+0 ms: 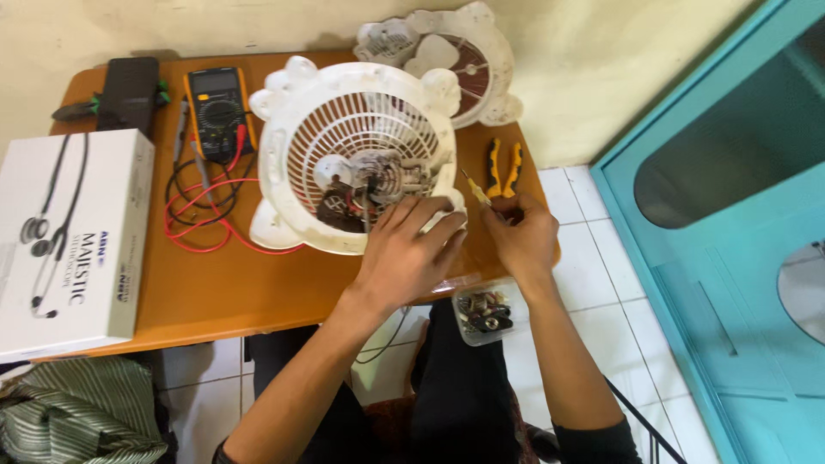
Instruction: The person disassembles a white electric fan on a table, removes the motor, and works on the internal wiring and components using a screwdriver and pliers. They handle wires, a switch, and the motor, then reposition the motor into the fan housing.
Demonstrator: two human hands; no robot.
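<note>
Left hand [408, 253] rests on fan housing [292, 129]'s near rim.

Bare forearms; dark sleeves; black trousers

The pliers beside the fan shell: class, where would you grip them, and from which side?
Grip the pliers by the two yellow-and-black handles, coming from the near table edge. The handles lie side by side, pointing toward the person, close to the right hand. Their far end points at the wall, near the second fan part, so it is probably harder to reach.
</note>
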